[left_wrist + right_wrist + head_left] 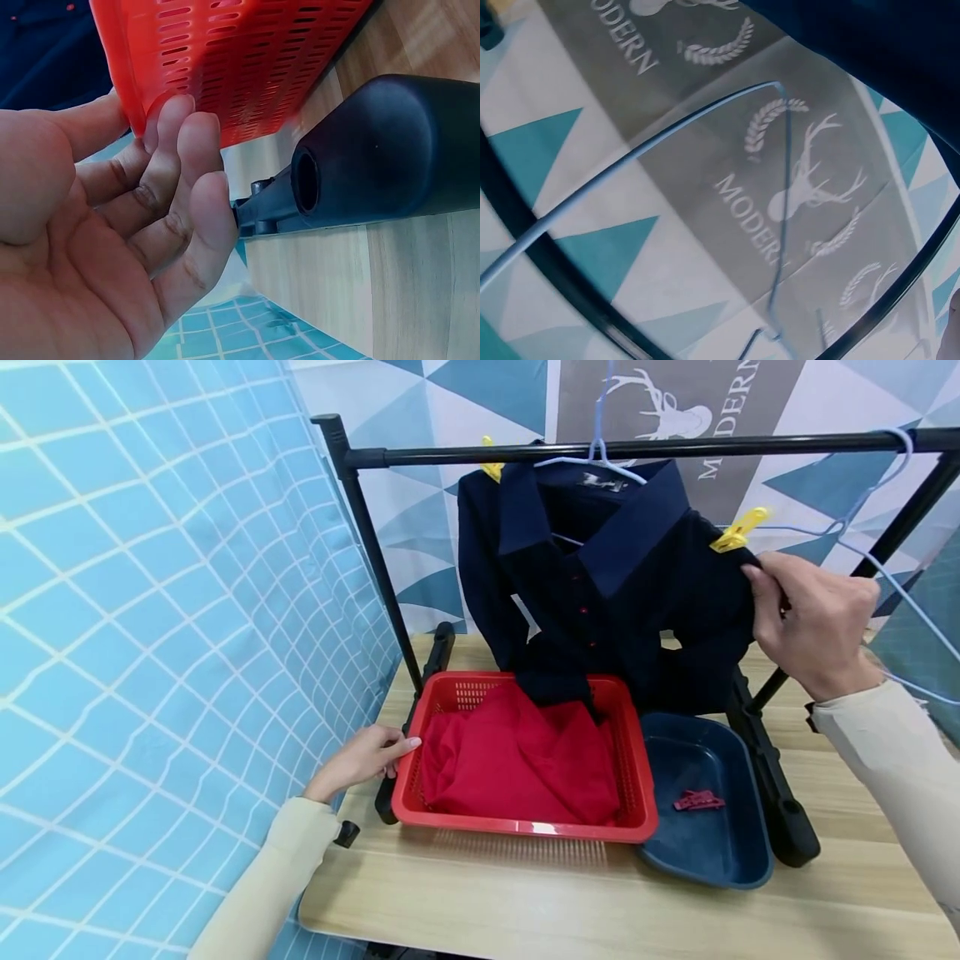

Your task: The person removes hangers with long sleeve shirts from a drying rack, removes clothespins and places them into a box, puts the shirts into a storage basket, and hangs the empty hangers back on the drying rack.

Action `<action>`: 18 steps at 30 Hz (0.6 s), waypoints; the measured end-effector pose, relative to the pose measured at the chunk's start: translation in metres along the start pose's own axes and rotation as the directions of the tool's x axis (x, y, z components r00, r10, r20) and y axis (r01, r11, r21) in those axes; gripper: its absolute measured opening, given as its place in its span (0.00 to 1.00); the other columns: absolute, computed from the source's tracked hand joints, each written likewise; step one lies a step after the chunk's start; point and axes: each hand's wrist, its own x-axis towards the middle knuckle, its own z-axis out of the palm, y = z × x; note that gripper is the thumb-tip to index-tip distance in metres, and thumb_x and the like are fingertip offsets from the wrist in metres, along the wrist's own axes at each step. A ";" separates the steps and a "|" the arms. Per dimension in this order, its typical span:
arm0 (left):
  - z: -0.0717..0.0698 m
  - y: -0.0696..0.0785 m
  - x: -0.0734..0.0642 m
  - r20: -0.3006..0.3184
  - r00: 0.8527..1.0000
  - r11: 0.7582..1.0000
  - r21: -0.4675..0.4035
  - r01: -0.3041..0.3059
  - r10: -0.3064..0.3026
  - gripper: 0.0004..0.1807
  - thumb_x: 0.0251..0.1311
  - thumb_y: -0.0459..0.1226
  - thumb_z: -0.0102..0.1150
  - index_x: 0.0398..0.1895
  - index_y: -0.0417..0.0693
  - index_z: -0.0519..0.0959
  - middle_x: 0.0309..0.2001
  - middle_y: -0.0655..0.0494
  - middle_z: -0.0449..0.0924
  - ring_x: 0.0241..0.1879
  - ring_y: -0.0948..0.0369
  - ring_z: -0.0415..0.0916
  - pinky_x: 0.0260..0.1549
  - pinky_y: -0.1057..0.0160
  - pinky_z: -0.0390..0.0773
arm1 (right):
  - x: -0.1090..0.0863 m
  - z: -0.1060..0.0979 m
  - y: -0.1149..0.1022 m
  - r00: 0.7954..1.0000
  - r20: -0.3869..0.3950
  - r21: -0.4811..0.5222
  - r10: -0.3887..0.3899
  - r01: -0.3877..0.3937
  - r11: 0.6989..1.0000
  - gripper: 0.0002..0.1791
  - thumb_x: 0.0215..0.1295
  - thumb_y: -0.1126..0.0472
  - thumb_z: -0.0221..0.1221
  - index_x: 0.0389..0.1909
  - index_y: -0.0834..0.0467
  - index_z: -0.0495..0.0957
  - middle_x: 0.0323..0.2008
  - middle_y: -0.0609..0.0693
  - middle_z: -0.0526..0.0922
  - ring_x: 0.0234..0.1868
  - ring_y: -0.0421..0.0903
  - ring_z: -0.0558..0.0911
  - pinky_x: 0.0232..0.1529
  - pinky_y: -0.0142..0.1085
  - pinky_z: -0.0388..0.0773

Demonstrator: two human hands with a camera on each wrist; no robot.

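A dark navy collared shirt (637,585) hangs from a light-blue wire hanger (597,452) on the black rack. Two yellow clothespins sit at its shoulders, the right one (738,531) close to my right hand (817,618). That hand pinches the shirt's right shoulder edge between thumb and fingers. In the right wrist view the shirt (870,52) fills the upper right corner. My left hand (367,758) grips the left rim of a red plastic basket (525,831), thumb over the rim and fingers against the outer wall (240,60). Red cloth (517,760) lies in the basket, and the shirt's hem overlaps its back.
A second wire hanger (840,527) hangs at the rack bar's right end. Right of the basket stands a dark blue tub (712,868) holding dark red clothespins (699,800). Black rack feet (787,810) flank both containers on the wooden table (480,893). Blue checked cloth (150,610) covers the left side.
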 end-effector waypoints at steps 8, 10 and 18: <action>0.002 0.002 0.001 0.001 1.000 1.000 0.015 -0.001 0.001 0.17 0.76 0.45 0.56 0.30 0.47 0.81 0.23 0.56 0.79 0.24 0.55 0.79 0.26 0.59 0.80 | 0.003 0.010 -0.019 0.999 -0.002 0.089 -0.050 0.050 0.995 0.26 0.79 0.49 0.54 0.32 0.70 0.82 0.28 0.65 0.85 0.17 0.64 0.78 0.17 0.46 0.61; 0.002 0.002 0.001 -0.002 1.000 1.000 0.015 0.000 0.000 0.17 0.76 0.45 0.56 0.29 0.47 0.81 0.22 0.56 0.79 0.24 0.55 0.79 0.25 0.59 0.79 | 0.006 0.010 -0.026 0.999 -0.019 0.105 -0.044 0.045 0.993 0.27 0.79 0.49 0.54 0.31 0.70 0.82 0.29 0.65 0.85 0.19 0.65 0.80 0.19 0.46 0.64; 0.001 0.000 -0.002 -0.016 1.000 1.000 0.002 -0.015 0.015 0.19 0.77 0.46 0.54 0.27 0.47 0.80 0.22 0.54 0.80 0.25 0.51 0.81 0.23 0.61 0.78 | 0.029 0.005 -0.056 0.989 -0.108 0.214 0.099 -0.075 0.974 0.20 0.74 0.56 0.61 0.31 0.72 0.83 0.19 0.65 0.75 0.14 0.59 0.66 0.33 0.21 0.55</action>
